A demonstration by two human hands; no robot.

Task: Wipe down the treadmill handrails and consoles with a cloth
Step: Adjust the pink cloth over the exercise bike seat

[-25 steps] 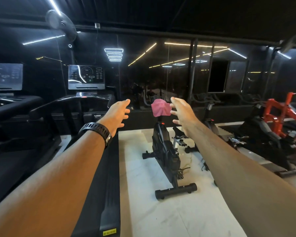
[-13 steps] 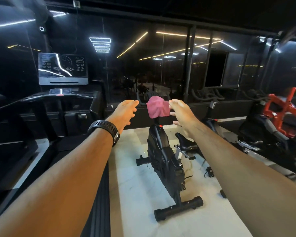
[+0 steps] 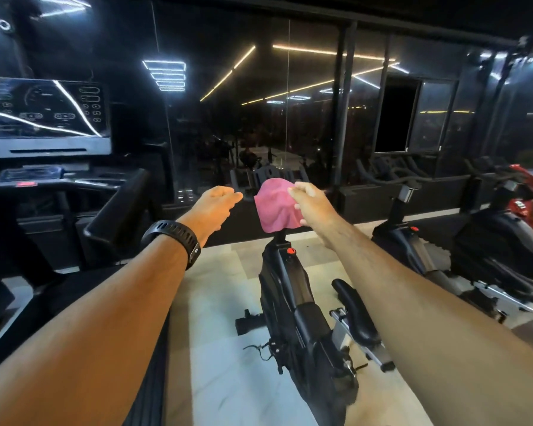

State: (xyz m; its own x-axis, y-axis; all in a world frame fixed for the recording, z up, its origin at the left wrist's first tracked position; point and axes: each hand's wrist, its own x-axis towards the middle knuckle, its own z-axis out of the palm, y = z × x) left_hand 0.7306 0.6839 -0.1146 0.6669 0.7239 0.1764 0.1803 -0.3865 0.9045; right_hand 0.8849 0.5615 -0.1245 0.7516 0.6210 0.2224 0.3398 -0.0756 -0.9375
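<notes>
The right hand [image 3: 313, 207] pinches the top edge of the pink cloth [image 3: 274, 207] draped over a bike [image 3: 293, 302] post, the left hand [image 3: 216, 207] curled on nothing just left of the cloth, with the treadmill console [image 3: 43, 115] well to its left.

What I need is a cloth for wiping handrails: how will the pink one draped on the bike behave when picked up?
Probably floppy: the pink cloth hangs in soft folds over the top of the exercise bike. Likely light for its size, since it looks thin. Probably easy to grip: its surface looks matte, though the picture is blurred.
</notes>
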